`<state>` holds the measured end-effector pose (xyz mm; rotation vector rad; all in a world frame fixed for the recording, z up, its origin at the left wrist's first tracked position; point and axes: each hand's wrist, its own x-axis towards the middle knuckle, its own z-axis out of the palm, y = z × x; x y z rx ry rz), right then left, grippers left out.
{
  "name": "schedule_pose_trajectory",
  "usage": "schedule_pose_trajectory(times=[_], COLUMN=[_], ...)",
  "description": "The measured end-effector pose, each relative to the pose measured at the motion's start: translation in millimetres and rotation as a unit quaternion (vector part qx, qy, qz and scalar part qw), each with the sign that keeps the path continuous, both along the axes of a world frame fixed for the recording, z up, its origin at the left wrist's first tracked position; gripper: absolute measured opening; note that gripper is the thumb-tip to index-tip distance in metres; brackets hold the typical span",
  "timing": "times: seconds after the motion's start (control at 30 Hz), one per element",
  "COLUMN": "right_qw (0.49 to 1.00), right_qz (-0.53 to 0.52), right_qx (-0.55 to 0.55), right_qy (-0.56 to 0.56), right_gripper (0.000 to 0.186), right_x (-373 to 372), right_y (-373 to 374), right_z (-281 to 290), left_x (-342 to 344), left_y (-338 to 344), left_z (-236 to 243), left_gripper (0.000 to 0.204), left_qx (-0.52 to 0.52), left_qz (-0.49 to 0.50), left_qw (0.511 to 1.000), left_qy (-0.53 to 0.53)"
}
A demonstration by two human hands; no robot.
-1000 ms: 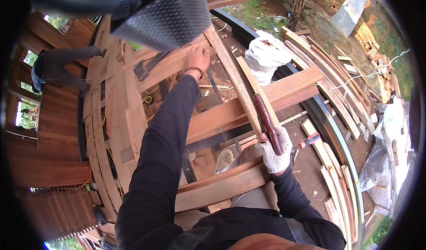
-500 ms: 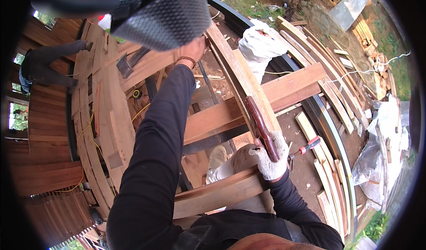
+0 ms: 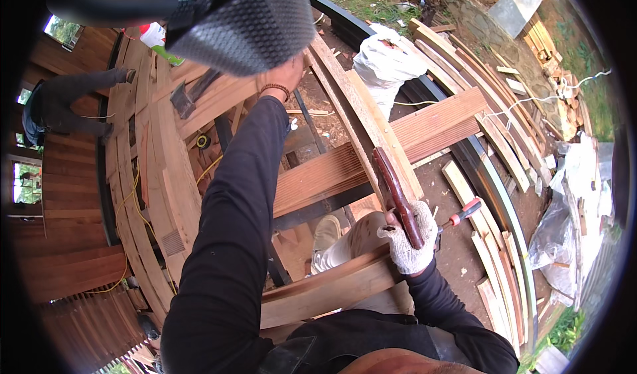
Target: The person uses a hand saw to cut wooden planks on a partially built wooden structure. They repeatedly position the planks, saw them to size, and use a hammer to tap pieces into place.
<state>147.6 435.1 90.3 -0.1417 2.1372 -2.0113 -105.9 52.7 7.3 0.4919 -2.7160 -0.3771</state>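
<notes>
My right hand (image 3: 410, 240), in a white knitted glove, is closed around a curved, glossy red-brown wooden handle (image 3: 397, 198). The handle lies along the near end of a long wooden board (image 3: 381, 135); whatever it belongs to does not show. My bare left hand (image 3: 285, 79), with a beaded bracelet at the wrist, reaches out to the far part of that board. A dark textured piece close to the camera hides most of its fingers. Crossing under the board is a thick reddish beam (image 3: 318, 178). Beside the glove sticks out a tool with a red-and-black handle (image 3: 466, 209).
A hatchet-like tool (image 3: 186, 99) rests on planks at left, near a yellow tape measure (image 3: 202, 141). A curved black metal beam (image 3: 488, 172) runs along the right. Beyond it are stacked boards (image 3: 458, 62) and a white sack (image 3: 386, 65). Another person (image 3: 66, 102) bends at far left.
My gloved right hand and the red-brown handle have shifted slightly right and toward me. My left hand stays nearly in place at the board's far part. The view has shifted a little.
</notes>
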Motion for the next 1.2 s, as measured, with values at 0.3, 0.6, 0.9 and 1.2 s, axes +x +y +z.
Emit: schedule_pose_trajectory(times=[0.3,0.6,0.9,1.2], right_qw=[0.999,0.999,0.999,0.989], right_qz=[0.012,0.03,0.034,0.066], right_qx=[-0.035,0.032,0.04,0.074], right_qy=[-0.034,-0.027,-0.011,0.107], right_gripper=[0.049,0.054,0.045,0.029], right_x=[2,9,0,-22], right_y=[8,22,12,-1], right_z=[-9,-19,1,-5], left_x=[5,-1,-6,-20], left_y=[3,0,-6,-23], left_z=[4,-5,-20,-46], left_gripper=[0.058,0.057,0.055,0.049], left_qx=[0.021,0.018,-0.002,-0.05], left_qz=[-0.007,0.001,0.011,0.011], left_qw=[1.0,1.0,0.999,0.994], left_qy=[-0.019,0.008,0.037,0.092])
